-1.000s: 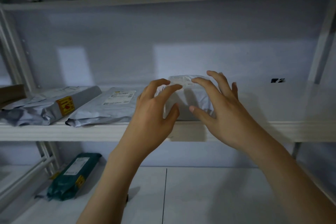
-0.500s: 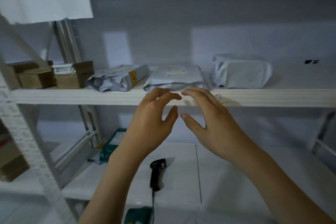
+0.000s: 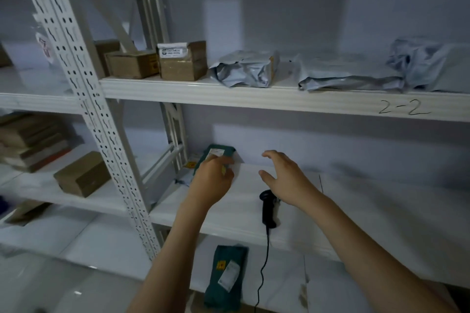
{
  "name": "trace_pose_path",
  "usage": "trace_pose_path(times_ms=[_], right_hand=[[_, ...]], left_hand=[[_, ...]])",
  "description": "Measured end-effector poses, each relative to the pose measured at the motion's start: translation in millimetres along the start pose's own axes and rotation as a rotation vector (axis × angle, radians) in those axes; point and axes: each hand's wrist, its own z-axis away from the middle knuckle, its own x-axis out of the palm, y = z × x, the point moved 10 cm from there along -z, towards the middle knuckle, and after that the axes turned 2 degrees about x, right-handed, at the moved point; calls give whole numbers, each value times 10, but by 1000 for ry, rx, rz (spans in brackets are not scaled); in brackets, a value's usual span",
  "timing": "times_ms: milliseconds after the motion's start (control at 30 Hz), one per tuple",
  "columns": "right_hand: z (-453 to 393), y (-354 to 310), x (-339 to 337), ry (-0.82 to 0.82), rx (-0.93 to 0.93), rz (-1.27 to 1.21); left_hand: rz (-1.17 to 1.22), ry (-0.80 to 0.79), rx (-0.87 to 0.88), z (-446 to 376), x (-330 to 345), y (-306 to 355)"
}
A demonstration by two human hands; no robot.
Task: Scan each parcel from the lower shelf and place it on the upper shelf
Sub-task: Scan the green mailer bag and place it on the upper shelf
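Nearest: green parcel on bottom shelf, scanner cable crossing beside it. We see black barcode scanner lying on lower shelf, partly under right wrist. Right hand above shelf, fingers spread, holding nothing. Left hand at green parcel in lower shelf's back left corner; fingers curled at parcel edge, grip cannot be confirmed. Farthest: upper shelf, marked "2-2", carries cardboard boxes and grey poly mailers.

Teal parcel, black scanner, white shelf
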Motion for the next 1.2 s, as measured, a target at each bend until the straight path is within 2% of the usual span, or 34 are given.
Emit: trace_pose_path(times_ms=[533,767,933,1033,1133,1200], right_hand=[[-1533,1154,1181,-197,207,41],[-2007,1238,1585,-323,282,60],[-2319,1128,2068,-406,397,-152],[-2437,1130,2352,-397,559,-387],[-2563,1286,2690,-379,694,-524],[-2614,1371,2864,-356,762,-529]], left_hand=[[-96,-193,-197,-1121,1345,-1396],[-65,-253,-426,-1378,1541,-1932],[-63,-219,-473,-1641,1522,-2260],[-8,-170,-537,-1813,1526,-2626],[57,-191,-606,-1959,1707,-3118],[114,-244,-616,-1978,1642,-3077]])
